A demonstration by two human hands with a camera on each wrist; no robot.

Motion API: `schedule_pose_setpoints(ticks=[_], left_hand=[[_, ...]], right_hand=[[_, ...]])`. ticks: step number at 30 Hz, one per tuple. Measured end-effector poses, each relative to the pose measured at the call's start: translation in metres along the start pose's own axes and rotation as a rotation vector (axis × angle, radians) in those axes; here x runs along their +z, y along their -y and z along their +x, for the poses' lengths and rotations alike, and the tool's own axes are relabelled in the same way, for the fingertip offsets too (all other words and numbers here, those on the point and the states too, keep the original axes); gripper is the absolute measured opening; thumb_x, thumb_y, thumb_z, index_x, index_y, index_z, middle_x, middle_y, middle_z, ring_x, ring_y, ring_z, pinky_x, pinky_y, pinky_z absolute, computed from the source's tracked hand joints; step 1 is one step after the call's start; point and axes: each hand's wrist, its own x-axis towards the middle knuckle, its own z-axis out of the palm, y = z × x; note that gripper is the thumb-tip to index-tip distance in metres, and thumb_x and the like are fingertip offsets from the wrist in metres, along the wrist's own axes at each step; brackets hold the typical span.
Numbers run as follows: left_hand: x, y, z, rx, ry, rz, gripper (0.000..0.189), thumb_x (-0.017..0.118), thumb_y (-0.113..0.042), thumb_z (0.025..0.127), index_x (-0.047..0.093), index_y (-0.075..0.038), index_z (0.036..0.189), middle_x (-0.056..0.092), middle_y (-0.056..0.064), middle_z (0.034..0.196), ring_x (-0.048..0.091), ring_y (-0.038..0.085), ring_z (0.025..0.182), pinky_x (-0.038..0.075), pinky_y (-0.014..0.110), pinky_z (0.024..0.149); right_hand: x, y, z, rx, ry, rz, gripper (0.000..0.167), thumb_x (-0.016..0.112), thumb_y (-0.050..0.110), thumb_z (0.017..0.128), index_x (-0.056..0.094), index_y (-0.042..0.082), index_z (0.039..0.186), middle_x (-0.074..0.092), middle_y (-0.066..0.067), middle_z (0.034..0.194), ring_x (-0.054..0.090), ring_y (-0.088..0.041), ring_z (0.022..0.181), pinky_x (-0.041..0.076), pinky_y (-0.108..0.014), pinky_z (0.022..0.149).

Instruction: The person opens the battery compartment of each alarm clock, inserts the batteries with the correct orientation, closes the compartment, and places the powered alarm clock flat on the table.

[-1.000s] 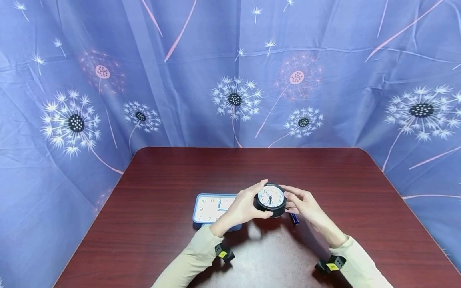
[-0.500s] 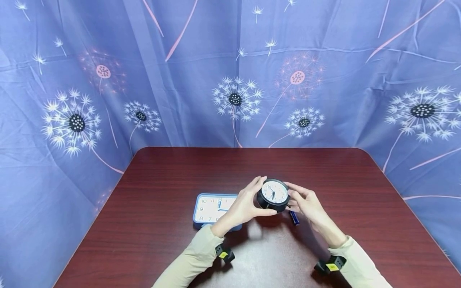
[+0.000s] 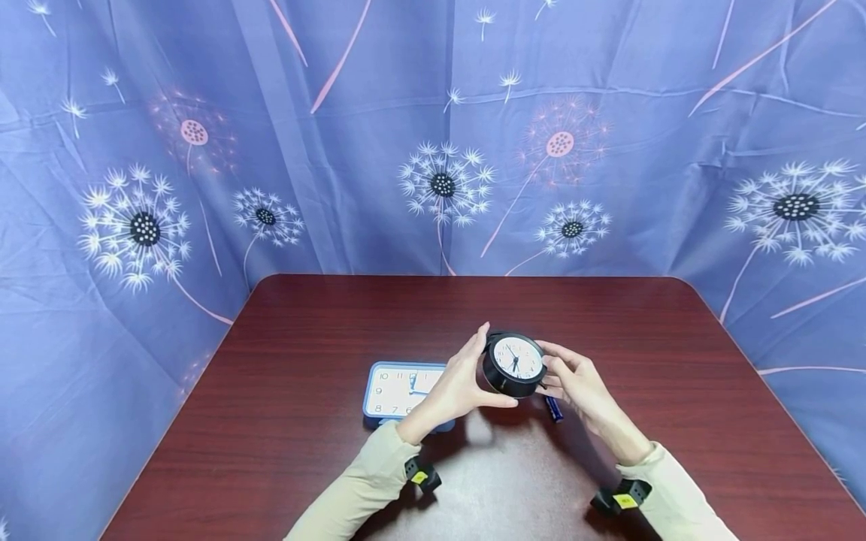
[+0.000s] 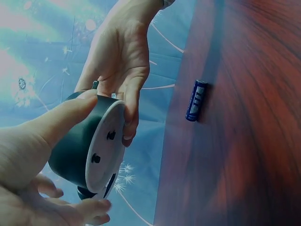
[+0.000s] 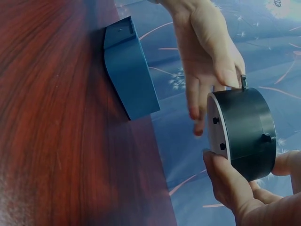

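A round black alarm clock (image 3: 517, 359) with a white dial is held above the table, its face tilted up. My right hand (image 3: 583, 387) grips it from the right, fingers and thumb pinching the case front to back in the right wrist view. On the other side my left hand (image 3: 455, 385) is spread around the case with fairly straight fingers. Its thumb lies at the rim in the left wrist view; whether it presses there I cannot tell. Two small black knobs show on the clock's pale back (image 4: 107, 146).
A blue battery (image 4: 195, 100) lies on the dark red wooden table (image 3: 325, 323), below the round clock. A blue rectangular clock (image 3: 392, 394) stands left, partly hidden by my left hand. Blue curtains (image 3: 379, 150) with dandelion prints hang behind and beside the table.
The round clock has moved slightly up and to the right with my right hand gripping it. My left fingers have loosened and spread away from its upper edge.
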Motion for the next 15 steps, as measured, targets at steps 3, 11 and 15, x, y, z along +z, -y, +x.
schedule_pose_setpoints(ticks=[3,11,15], left_hand=[[0.0007,-0.0002,0.0003,-0.036,0.0,-0.014,0.121,0.088,-0.037,0.068,0.009,-0.012,0.156,0.024,0.011,0.16,0.031,0.025,0.144,0.034,0.048,0.112],[0.0022,0.0007,0.0009,-0.052,-0.004,-0.044,0.121,0.088,-0.036,0.067,0.009,-0.012,0.156,0.024,0.009,0.16,0.031,0.024,0.144,0.034,0.048,0.112],[0.0035,0.0018,0.0018,-0.05,-0.012,-0.066,0.121,0.088,-0.035,0.067,0.009,-0.012,0.156,0.024,0.01,0.16,0.03,0.023,0.145,0.033,0.048,0.113]], right_hand=[[-0.0003,-0.0006,-0.0001,-0.002,0.013,0.011,0.049,0.044,0.012,0.101,0.033,-0.01,0.143,0.067,0.003,0.093,0.069,-0.008,0.084,0.058,-0.029,0.077],[-0.0009,-0.0014,0.0002,-0.003,0.039,0.067,0.05,0.042,0.01,0.1,0.029,-0.011,0.144,0.066,0.003,0.094,0.068,-0.007,0.085,0.058,-0.031,0.078],[-0.0012,-0.0031,0.001,0.0,0.052,0.085,0.049,0.041,0.009,0.1,0.028,-0.011,0.143,0.067,0.002,0.095,0.069,-0.009,0.086,0.058,-0.032,0.079]])
